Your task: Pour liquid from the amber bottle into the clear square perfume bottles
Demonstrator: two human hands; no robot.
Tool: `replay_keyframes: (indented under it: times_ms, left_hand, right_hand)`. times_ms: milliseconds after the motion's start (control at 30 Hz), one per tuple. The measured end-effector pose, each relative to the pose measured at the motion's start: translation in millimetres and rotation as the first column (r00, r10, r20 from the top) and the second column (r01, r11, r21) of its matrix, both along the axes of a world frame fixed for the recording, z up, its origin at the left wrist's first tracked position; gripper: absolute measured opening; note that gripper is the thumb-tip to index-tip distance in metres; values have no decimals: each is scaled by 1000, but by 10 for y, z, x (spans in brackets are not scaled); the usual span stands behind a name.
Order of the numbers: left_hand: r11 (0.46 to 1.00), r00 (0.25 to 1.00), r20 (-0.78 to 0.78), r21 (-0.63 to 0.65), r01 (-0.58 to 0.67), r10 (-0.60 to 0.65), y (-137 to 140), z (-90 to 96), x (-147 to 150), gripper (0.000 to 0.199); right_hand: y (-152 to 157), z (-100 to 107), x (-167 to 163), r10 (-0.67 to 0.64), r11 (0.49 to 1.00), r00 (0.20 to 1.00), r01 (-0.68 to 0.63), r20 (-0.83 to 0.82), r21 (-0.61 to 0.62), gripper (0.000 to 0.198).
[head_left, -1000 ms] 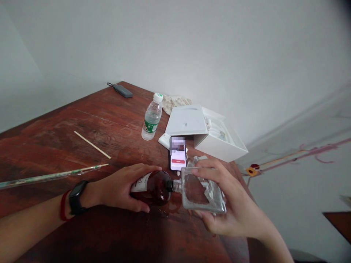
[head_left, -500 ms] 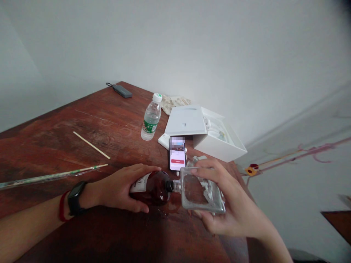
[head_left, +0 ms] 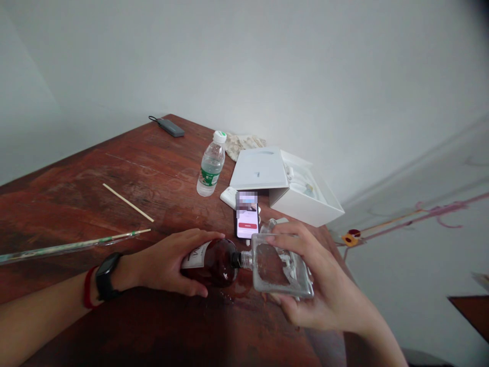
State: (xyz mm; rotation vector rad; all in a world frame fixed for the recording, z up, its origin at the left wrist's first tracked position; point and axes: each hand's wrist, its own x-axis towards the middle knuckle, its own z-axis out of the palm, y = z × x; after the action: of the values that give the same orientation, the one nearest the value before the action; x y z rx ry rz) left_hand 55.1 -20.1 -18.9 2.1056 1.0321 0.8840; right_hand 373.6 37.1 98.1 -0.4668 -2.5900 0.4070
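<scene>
My left hand (head_left: 173, 262) is wrapped round a dark brown bottle (head_left: 219, 262) with a white label, tipped on its side with its black-ringed neck toward the right. In my right hand (head_left: 311, 275) is a clear square glass bottle (head_left: 277, 267), also tilted, its narrow neck meeting the brown bottle's mouth. The two mouths touch or nearly touch; which one sits inside the other I cannot tell. Small wet drops (head_left: 227, 296) lie on the wooden table (head_left: 171, 326) below them. Behind the bottles lies a phone (head_left: 247, 216) with a lit screen.
An upright plastic water bottle (head_left: 210, 171) stands behind the hands. An open white box (head_left: 305, 204) and its lid (head_left: 260, 171) are at the back right. A thin stick (head_left: 128, 202) and a wrapped chopstick (head_left: 76, 247) lie at left. A grey power bank (head_left: 171, 127) rests at the far corner.
Hands and both bottles keep practically the same positions. Only a very slight shift of the whole view shows.
</scene>
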Motion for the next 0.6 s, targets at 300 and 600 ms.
replay_keyframes:
  times_ms: [300, 600]
  left_hand:
    - [1000, 1000, 12, 6, 8, -8, 2, -12, 3, 99]
    - [1000, 1000, 6, 6, 6, -6, -9, 0, 5, 101]
  right_hand:
    - [9, 14, 1, 12, 1000, 999, -11, -30, 18, 77]
    - [-11, -23, 30, -75, 993, 994, 66, -83, -103, 83]
